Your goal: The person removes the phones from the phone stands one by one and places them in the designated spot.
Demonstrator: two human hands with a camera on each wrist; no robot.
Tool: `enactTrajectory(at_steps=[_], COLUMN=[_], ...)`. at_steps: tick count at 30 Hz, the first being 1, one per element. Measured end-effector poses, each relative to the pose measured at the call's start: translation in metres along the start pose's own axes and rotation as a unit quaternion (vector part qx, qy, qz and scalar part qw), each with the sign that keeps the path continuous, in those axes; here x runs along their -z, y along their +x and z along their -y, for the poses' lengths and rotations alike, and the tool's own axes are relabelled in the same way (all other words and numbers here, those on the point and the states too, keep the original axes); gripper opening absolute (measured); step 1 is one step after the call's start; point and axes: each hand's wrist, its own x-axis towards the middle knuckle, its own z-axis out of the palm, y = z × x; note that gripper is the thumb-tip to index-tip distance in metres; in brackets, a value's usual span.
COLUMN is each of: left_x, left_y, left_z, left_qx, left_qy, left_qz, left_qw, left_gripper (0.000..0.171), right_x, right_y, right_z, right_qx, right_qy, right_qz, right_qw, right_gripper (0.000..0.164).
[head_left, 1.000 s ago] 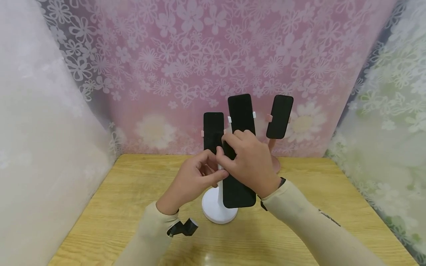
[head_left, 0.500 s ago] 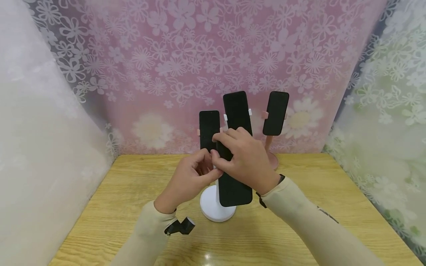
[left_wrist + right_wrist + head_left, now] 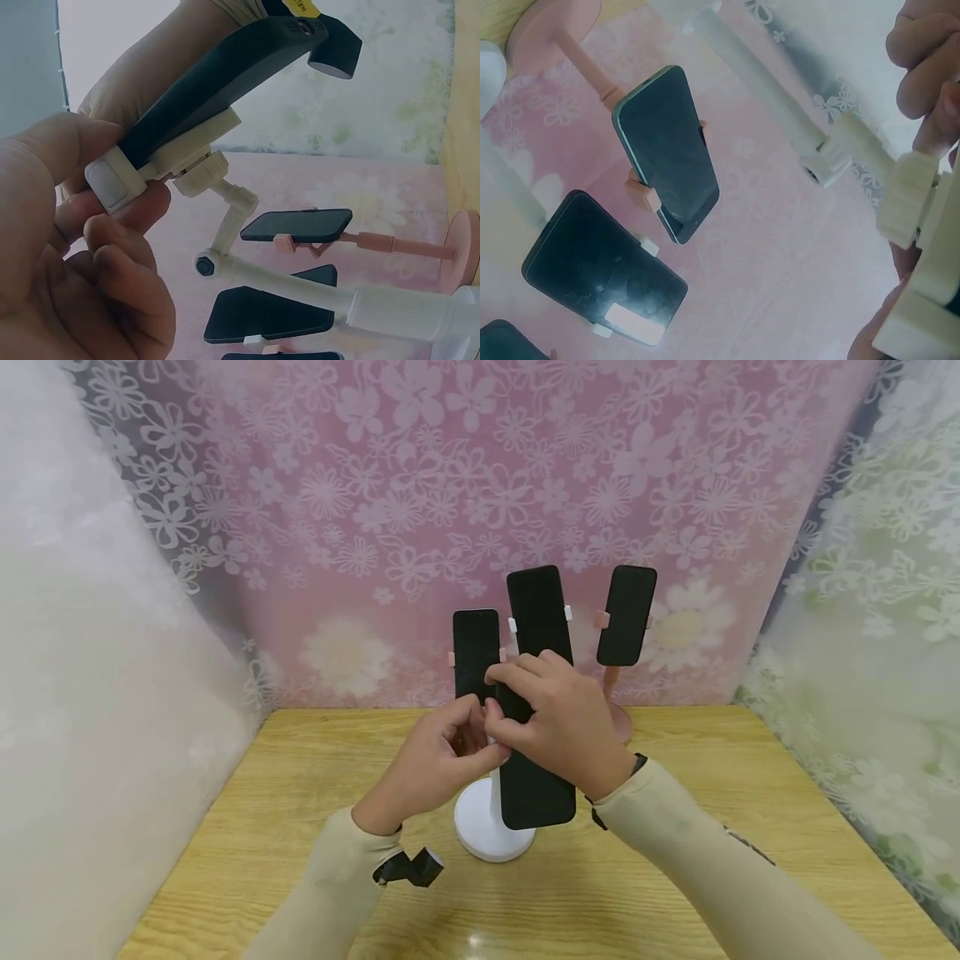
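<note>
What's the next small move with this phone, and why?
Probably ease the white clip snugly against the edge of the near phone: the left hand pinches that clip, the right hand holds the phone, which lies against the white holder.

Left hand (image 3: 97, 274) pinches the white clamp end (image 3: 116, 178) at one edge of a dark smartphone (image 3: 221, 82), mounted tilted on a jointed white stand arm (image 3: 281, 280). Beyond, a pink stand (image 3: 420, 248) bears a second smartphone (image 3: 304, 225); a third smartphone (image 3: 259, 315) lies partly behind the arm.
</note>
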Motion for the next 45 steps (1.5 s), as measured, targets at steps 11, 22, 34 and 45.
enactTrajectory(at_steps=[11,22,34,45], left_x=[0.002,0.009,0.017,-0.001], left_y=[0.004,0.006,0.004,-0.006], left_z=[0.000,-0.003,0.000,-0.011], left_qx=[-0.001,0.003,0.014,0.014], left_qy=[-0.047,-0.030,-0.037,0.051], left_qz=[0.025,0.083,0.076,0.002], left_qw=[0.9986,0.9961,0.9963,0.9986], left_gripper=[0.024,0.015,0.018,0.016], right_x=[0.007,0.013,0.010,0.013], right_y=[0.003,-0.001,0.004,0.000], right_z=[-0.003,-0.005,-0.005,-0.004], right_qx=[0.004,-0.018,-0.007,-0.004], right_qy=[-0.001,0.046,0.107,0.098], right_qz=[0.023,0.030,0.030,0.036], right_qw=[1.000,0.998,0.994,0.995], right_gripper=[0.016,0.014,0.016,0.019])
